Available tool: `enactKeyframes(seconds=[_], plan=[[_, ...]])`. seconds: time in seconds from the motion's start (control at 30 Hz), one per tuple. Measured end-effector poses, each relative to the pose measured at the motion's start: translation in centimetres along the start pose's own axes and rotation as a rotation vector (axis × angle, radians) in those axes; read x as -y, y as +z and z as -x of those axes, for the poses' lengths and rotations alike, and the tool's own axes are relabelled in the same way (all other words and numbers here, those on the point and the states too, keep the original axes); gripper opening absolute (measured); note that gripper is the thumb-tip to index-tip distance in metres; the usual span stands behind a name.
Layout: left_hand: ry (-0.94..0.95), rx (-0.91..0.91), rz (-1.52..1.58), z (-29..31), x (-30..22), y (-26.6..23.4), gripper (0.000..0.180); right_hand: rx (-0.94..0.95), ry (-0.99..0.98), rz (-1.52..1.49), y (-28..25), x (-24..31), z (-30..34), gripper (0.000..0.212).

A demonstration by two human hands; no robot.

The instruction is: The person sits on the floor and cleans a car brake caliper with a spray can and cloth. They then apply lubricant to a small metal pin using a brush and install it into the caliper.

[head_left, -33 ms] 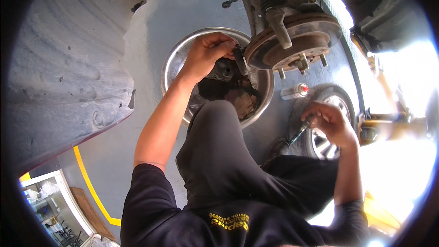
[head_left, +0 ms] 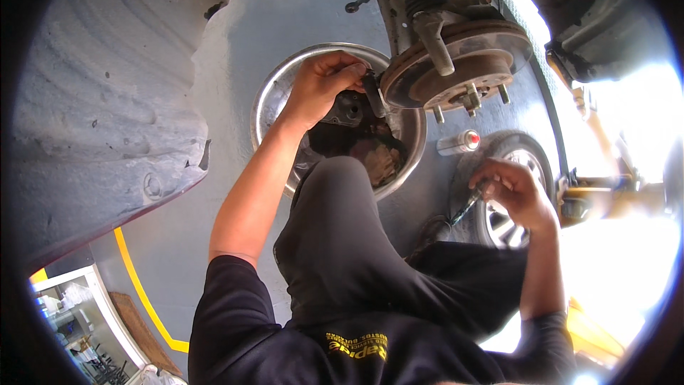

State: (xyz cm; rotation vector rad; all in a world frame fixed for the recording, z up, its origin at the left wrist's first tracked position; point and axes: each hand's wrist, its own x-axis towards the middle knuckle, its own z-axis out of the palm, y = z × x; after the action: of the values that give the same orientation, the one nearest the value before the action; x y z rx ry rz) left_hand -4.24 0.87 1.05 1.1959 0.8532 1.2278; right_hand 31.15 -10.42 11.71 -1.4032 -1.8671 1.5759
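My left hand [head_left: 324, 85] is closed, thumb and fingers pinching the upper end of a dark, narrow brake pad [head_left: 374, 94]. The pad is seen nearly edge-on, just left of the rusty brake disc [head_left: 456, 64]; I cannot tell whether the two touch. Beneath that hand, a round metal basin [head_left: 265, 110] holds dark parts and a brownish crumpled piece. Lower right, my right hand [head_left: 514, 189] has its fingers curled around a slim tool [head_left: 467, 208] with a greenish shaft. The tool's kind is unclear, and its upper end is hidden in the fingers.
Wheel studs jut from the disc's hub, below a hanging suspension arm [head_left: 434, 39]. A spray can [head_left: 458, 142] and a wheel with its tire [head_left: 495, 221] lie at right. The car's fender liner [head_left: 114, 93] fills the left; a cabinet [head_left: 92, 328] stands lower left.
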Motion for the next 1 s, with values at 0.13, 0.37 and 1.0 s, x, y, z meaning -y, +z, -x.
enactKeyframes(seconds=[0.13, 0.37, 1.0], plan=[[0.03, -0.009, 0.204, -0.2, 2.2, -0.1, 0.016, 0.002, -0.022, 0.024, 0.0, -0.2, 0.1, 0.036], [0.102, -0.033, 0.197, 0.4, 2.2, 0.3, 0.016, 0.026, -0.018, 0.064, -0.3, 0.0, 0.3, 0.015], [0.062, 0.017, -0.392, 0.7, -2.2, 0.2, 0.015, 0.007, -0.053, 0.056, -0.4, -0.9, 0.0, 0.045]])
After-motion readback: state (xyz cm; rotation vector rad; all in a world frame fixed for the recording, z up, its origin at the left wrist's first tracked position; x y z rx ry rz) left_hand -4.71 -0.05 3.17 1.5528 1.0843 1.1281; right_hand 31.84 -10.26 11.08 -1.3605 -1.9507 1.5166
